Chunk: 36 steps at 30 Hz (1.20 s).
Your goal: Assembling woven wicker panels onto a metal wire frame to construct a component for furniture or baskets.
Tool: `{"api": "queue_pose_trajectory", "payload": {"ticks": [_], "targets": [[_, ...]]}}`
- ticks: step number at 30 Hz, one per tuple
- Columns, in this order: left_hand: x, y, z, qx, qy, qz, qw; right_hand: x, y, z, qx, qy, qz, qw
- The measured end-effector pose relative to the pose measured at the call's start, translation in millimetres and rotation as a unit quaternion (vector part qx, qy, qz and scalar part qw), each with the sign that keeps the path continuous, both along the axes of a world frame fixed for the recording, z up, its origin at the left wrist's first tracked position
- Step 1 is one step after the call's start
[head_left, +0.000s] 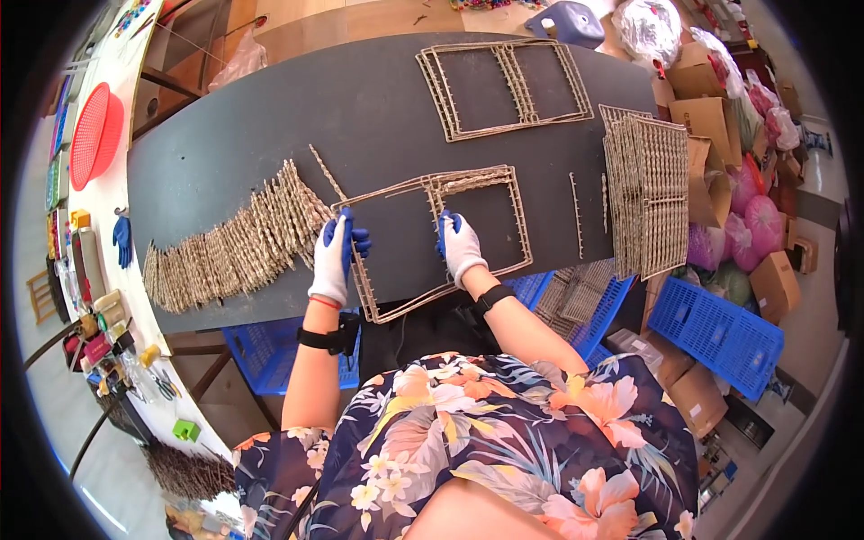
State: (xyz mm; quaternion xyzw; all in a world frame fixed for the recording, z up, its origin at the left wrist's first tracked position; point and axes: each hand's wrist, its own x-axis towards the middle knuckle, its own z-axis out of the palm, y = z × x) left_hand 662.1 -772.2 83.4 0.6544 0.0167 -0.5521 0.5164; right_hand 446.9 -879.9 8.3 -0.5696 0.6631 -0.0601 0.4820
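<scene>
A slim, two-panel rectangular frame [436, 200], brownish and wound like wicker, lies between and beyond a person's two gloved hands, its near edge reaching the near side of a dark table [270, 126]. The left hand [333, 258] has its fingers curled about the frame's left side bar; the right hand [460, 245] pinches at the central divider, though the exact contact there is partly hidden by the fingers. Both gloves are white with blue palms and fingertips.

The frame looks light and fairly stiff, yet its thin rods would probably bow if squeezed or twisted. The outer bars and the divider seem the best places to take hold — the small prongs along them could snag a glove or bend. The coated palms should keep it from slipping.

Ahead of the right hand, a braided strip [477, 184] runs across the far end of the right panel. To the left of the left hand, a fanned pile of braided strips [238, 236] spreads out; these look light, somewhat flexible, and perhaps liable to fray — easiest to lift by an end. Farther ahead of the right hand lies another bare frame [519, 85], and to its right stands a stack of filled panels [661, 193].
</scene>
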Motion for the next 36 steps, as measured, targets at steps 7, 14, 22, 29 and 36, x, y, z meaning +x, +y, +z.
{"api": "queue_pose_trajectory", "payload": {"ticks": [7, 14, 22, 29, 36], "targets": [[-19.1, -33.4, 13.4, 0.001, -0.710, -0.211, 0.672, -15.4, 5.6, 26.2, -0.152, 0.119, 0.079, 0.978], [-16.7, -130.4, 47.7, -0.124, -0.382, -0.350, 0.847, -32.2, -28.1, 89.1, -0.283, 0.092, 0.286, 0.911], [-50.1, -155.5, 66.2, -0.144, -0.225, -0.282, 0.922, -62.1, -74.1, 128.1, -0.349, 0.087, 0.405, 0.841], [-99.8, -143.2, 100.3, -0.028, -0.615, -0.314, 0.723, -85.1, -73.1, 158.6, -0.348, 0.063, 0.440, 0.826], [-100.8, -149.7, 129.3, 0.074, -0.569, -0.357, 0.737, -90.0, -77.1, 181.6, -0.359, 0.034, 0.473, 0.804]]}}
